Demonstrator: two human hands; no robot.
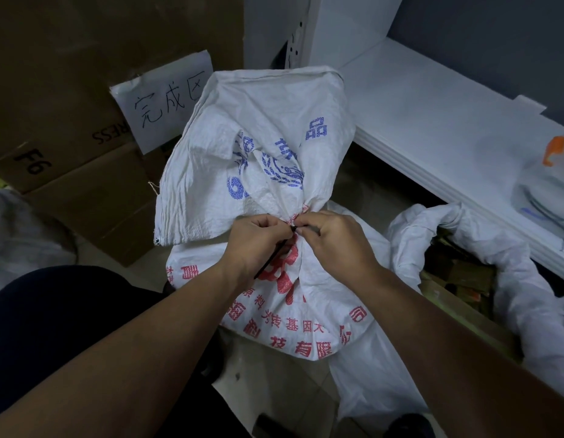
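Note:
A white woven sack (261, 128) with blue and red printing stands on the floor in front of me, its neck gathered at the middle. A thin black tie (274, 254) runs around that neck, its tail slanting down to the left. My left hand (258, 241) pinches the tie's tail at the neck. My right hand (334, 241) pinches the tie's head end against the bunched fabric. The two hands' fingertips almost meet.
Cardboard boxes (84, 191) stand at the left with a handwritten paper sign (167, 102). A second open white sack (483, 248) holding boxes sits at the right. White shelf boards (432, 121) run along the right wall. My dark trouser leg (53, 327) is at lower left.

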